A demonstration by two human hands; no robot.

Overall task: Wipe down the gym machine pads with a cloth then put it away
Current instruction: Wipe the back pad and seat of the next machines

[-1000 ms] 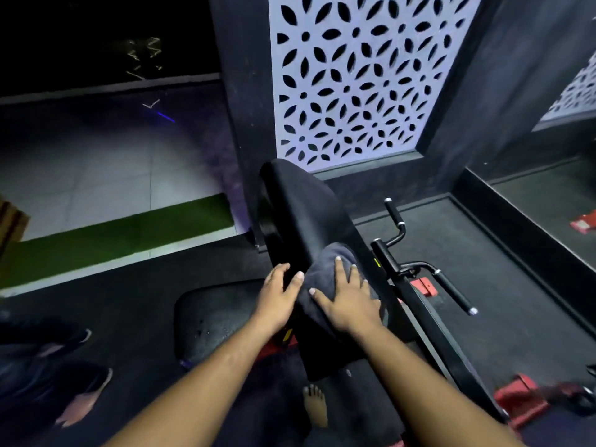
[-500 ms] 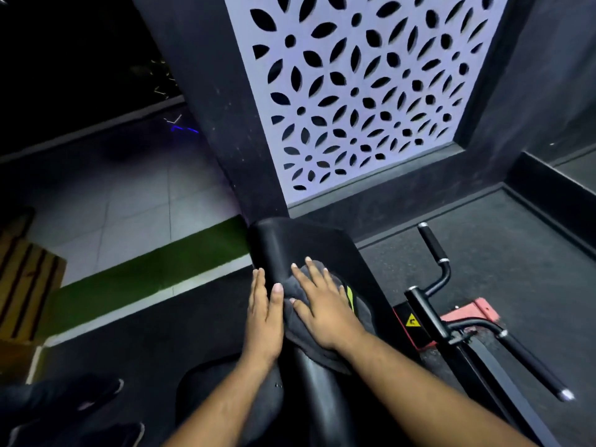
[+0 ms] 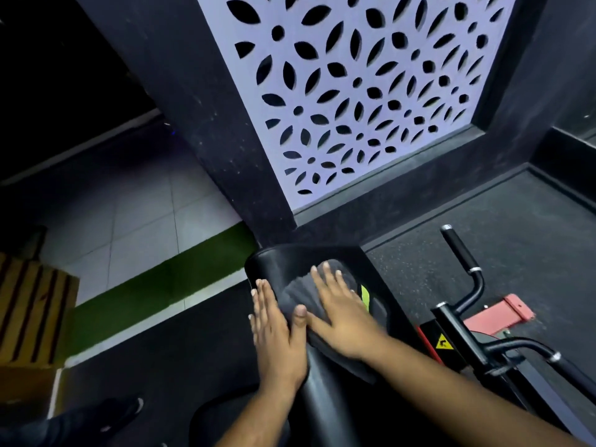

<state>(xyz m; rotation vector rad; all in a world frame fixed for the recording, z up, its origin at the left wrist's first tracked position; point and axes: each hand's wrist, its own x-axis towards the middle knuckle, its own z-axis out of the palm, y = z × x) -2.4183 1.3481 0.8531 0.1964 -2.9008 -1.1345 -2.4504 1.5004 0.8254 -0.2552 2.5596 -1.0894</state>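
Cloth (image 3: 298,290), dark grey, lies near the top of the black back pad (image 3: 280,259) under the flat, straight-fingered right hand (image 3: 343,312), while the left hand (image 3: 274,330) presses flat-fingered on the pad's side.

Right hand (image 3: 343,314) covers most of the cloth (image 3: 298,293), fingertips kinda motion-blurred. Below it, the back pad (image 3: 322,398) runs off the bottom edge, same with both forearms.

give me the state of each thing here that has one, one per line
cloth: spread flat on the back pad, under the right hand
back pad: upright, being wiped near its top
right hand: flat, fingers straight, pressing the cloth
left hand: flat against the pad's left side, thumb touching the cloth
machine handle: untouched
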